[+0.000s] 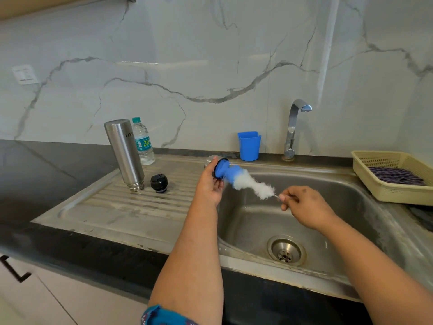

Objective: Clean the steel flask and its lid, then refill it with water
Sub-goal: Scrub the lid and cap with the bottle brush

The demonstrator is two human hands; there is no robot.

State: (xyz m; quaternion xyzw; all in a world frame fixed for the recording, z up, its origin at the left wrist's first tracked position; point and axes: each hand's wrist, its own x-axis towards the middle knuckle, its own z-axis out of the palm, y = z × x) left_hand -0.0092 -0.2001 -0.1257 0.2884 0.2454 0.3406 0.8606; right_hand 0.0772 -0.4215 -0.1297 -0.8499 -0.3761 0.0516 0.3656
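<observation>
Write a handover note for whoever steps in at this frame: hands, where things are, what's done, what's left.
Left hand grips the lid over the sink's left edge.
Right hand pinches the wire handle of the brush, whose blue end touches the lid.
Flask stands upside down on the drainboard, black stopper beside it, water bottle behind.
Tap shows no water running.
Done: flask open and upended.
Left: finish scrubbing the lid, rinse, refill the flask, close it. Whether the flask is already washed cannot be told.
</observation>
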